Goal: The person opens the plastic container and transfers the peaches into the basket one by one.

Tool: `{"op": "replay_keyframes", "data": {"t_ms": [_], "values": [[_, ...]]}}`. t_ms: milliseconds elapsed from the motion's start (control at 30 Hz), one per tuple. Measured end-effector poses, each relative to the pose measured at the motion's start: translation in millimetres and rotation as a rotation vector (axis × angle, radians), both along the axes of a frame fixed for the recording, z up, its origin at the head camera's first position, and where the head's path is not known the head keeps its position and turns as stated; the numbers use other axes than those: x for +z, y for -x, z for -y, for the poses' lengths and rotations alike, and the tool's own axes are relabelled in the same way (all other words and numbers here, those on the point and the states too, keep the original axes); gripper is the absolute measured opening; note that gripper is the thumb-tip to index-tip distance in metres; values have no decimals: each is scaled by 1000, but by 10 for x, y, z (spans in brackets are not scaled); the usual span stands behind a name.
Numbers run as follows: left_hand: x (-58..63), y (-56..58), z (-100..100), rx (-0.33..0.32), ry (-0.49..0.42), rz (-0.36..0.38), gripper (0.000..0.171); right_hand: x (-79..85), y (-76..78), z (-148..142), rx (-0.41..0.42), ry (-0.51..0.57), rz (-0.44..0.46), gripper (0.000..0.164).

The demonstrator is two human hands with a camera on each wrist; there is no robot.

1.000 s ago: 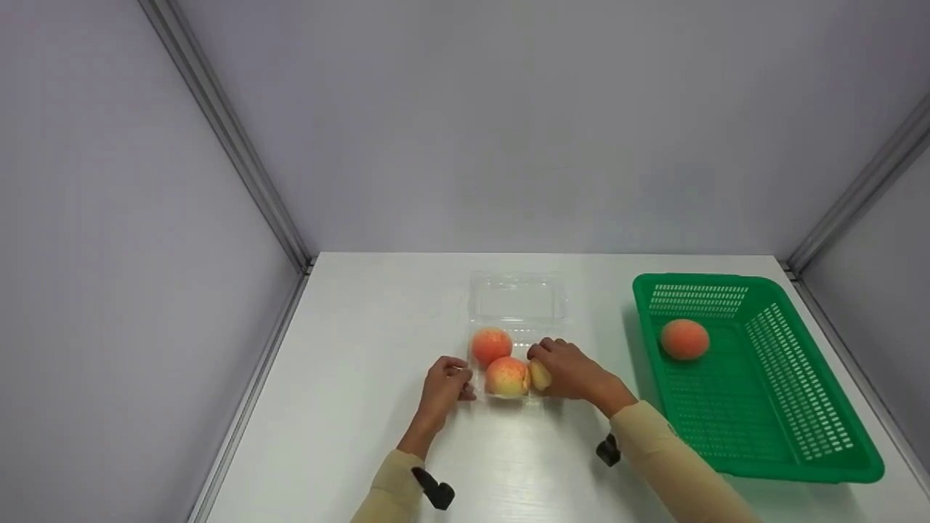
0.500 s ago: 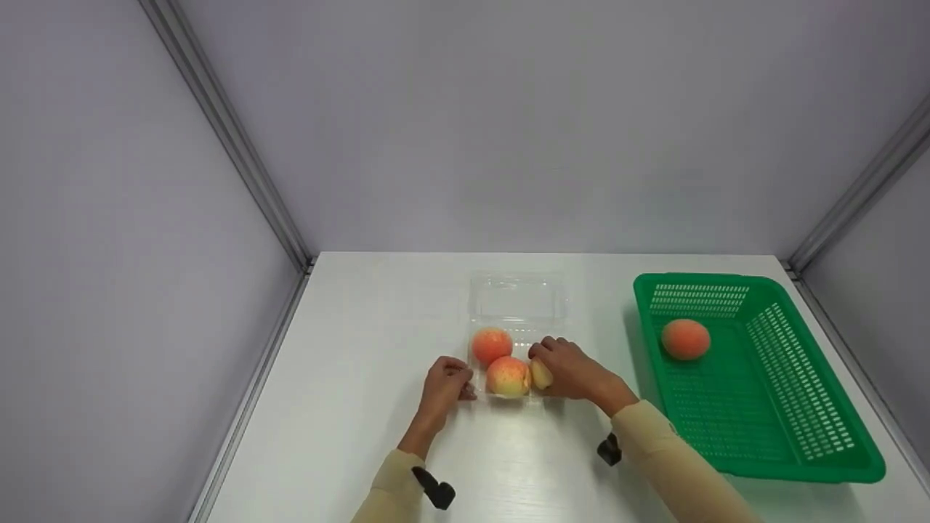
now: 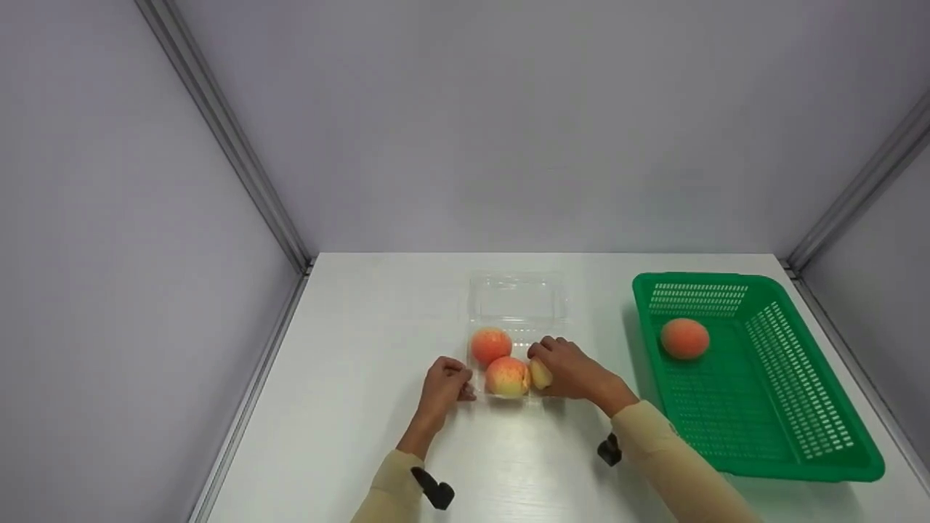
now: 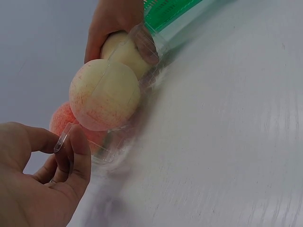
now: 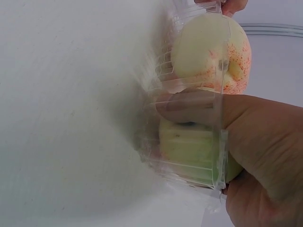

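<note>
Pale peach [image 3: 540, 374] is being held by the right grip [image 3: 570, 369] inside the clear clamshell [image 3: 517, 299], whose edge is being pinched by the left grip [image 3: 445, 385]; if the neighbouring peach [image 3: 506, 378] is being crowded, the clamshell could be getting buckled.

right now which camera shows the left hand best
The left wrist view: the left hand is large there, pinching the clear container's rim. The head view shows it small, from above; the right wrist view catches only part at the top edge.
</note>
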State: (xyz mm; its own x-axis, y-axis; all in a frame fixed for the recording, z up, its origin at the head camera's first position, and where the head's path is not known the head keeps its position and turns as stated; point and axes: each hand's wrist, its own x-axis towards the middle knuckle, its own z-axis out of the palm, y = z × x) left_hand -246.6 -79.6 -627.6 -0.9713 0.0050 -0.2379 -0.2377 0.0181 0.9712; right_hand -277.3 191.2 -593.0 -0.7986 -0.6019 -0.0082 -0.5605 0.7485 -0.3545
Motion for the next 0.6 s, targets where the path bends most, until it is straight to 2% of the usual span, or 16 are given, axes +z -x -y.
{"op": "replay_keyframes", "data": {"t_ms": [267,467,600], "values": [[19,-26,-6,6,-43,3,17,-8,1,-14,25,29,-55,51],[7,-15,-4,2,-42,4,14,19,-5,-18,-11,28,22,56],[4,-13,-4,-2,-53,6,13,29,-2,-23,-17,33,36,59]]}}
